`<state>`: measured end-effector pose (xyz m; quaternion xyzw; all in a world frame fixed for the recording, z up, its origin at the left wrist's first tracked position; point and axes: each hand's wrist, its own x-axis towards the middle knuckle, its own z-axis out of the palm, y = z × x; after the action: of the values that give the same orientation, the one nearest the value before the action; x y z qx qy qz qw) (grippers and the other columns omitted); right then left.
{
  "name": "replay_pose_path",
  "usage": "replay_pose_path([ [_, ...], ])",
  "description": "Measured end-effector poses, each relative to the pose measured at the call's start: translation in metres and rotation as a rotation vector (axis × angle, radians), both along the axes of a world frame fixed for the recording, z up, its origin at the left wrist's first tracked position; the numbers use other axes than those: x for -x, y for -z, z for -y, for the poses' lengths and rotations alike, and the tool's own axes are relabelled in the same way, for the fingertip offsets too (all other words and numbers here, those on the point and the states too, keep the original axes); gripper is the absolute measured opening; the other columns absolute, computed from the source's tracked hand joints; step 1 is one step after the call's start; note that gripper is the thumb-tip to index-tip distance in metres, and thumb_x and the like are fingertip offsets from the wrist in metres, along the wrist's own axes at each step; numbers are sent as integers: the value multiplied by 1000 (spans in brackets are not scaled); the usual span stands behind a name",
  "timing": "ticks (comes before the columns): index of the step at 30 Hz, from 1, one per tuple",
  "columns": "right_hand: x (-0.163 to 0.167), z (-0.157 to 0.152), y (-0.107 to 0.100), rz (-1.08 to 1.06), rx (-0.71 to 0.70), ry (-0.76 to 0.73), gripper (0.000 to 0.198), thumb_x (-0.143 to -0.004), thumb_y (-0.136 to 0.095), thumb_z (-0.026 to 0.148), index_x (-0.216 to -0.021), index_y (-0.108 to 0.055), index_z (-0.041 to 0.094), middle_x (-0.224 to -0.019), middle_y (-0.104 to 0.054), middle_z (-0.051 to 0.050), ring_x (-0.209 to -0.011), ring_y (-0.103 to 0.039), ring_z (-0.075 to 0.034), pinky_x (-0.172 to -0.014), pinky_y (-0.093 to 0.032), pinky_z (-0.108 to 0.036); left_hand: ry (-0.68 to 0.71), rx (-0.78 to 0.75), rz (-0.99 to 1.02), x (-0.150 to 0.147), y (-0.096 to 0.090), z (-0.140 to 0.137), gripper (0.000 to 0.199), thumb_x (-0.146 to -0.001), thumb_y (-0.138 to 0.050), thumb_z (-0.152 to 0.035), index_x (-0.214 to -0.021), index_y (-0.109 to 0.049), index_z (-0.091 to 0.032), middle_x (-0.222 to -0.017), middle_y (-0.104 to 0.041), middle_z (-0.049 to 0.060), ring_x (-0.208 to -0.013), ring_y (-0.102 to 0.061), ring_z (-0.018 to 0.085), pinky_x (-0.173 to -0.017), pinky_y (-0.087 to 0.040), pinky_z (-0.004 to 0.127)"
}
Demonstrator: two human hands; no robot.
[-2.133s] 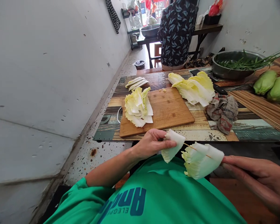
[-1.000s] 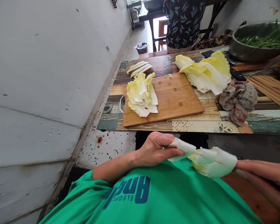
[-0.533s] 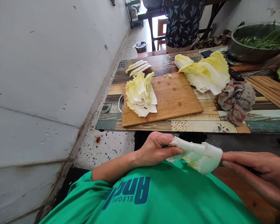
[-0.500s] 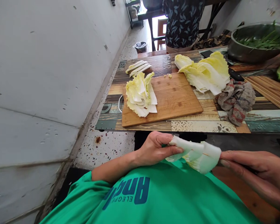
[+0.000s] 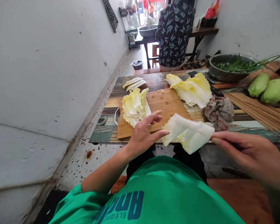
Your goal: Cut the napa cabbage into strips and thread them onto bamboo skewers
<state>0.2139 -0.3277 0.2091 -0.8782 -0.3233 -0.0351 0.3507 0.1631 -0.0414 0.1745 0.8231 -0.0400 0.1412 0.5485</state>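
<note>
A pale napa cabbage leaf (image 5: 191, 132), folded in waves, is held in the air in front of the table edge. My right hand (image 5: 249, 154) pinches at its right end, where a thin bamboo skewer seems to run into the leaf; most of the stick is hidden. Fingers apart, my left hand (image 5: 146, 133) is at the leaf's left end, its thumb tip by the edge and its fingers over the cutting board (image 5: 163, 102). On the board's left side lies a pile of cabbage leaves (image 5: 135, 105).
Folded cabbage pieces (image 5: 134, 83) lie behind the board; larger leaves (image 5: 193, 90) are at its right. Further right are a crumpled cloth (image 5: 219, 112), bamboo skewers (image 5: 254, 109), a black-handled knife (image 5: 216, 91), green gourds (image 5: 273, 90) and a metal bowl of greens (image 5: 226, 73). A person (image 5: 174, 34) stands beyond.
The leaf and both hands have risen away from my shirt toward the board. My left hand has let go of the leaf and spread its fingers. The view has tilted up.
</note>
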Motion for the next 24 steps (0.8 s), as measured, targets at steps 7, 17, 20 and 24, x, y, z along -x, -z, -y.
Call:
replay_pose_path([
  [7, -47, -29, 3, 751, 149, 172, 27, -95, -55, 30, -104, -78, 20, -87, -79, -7, -74, -72, -19, -57, -41, -26, -279, -602, 569, -7, -11, -6, 61, -93, -67, -32, -148, -44, -19, -141, -59, 14, -134, -54, 24, -113, -46, 41],
  [17, -53, -53, 104, 544, 542, 5, 36, -98, -45, 19, -123, -72, 18, -79, -74, -8, -64, -61, -16, -54, -27, -29, -23, -1014, 297, -21, 84, 12, 57, -103, -44, -41, -149, -43, -9, -156, -44, 18, -150, -35, 28, -124, -30, 43],
  [20, -47, -40, 99, 493, 576, 87, 35, -101, -44, 25, -121, -72, 21, -87, -76, -7, -67, -64, -15, -51, -25, -29, 2, -1009, 247, -34, 90, 16, 66, -101, -44, -51, -152, -40, -9, -159, -39, 18, -152, -30, 29, -125, -28, 45],
  [24, -50, -23, 97, 478, 581, 7, 31, -98, -46, 21, -111, -74, 23, -96, -78, -5, -69, -67, -15, -51, -29, -27, 16, -1014, 209, -49, 89, 23, 69, -97, -49, -56, -151, -44, -12, -158, -41, 19, -150, -34, 32, -123, -31, 46],
])
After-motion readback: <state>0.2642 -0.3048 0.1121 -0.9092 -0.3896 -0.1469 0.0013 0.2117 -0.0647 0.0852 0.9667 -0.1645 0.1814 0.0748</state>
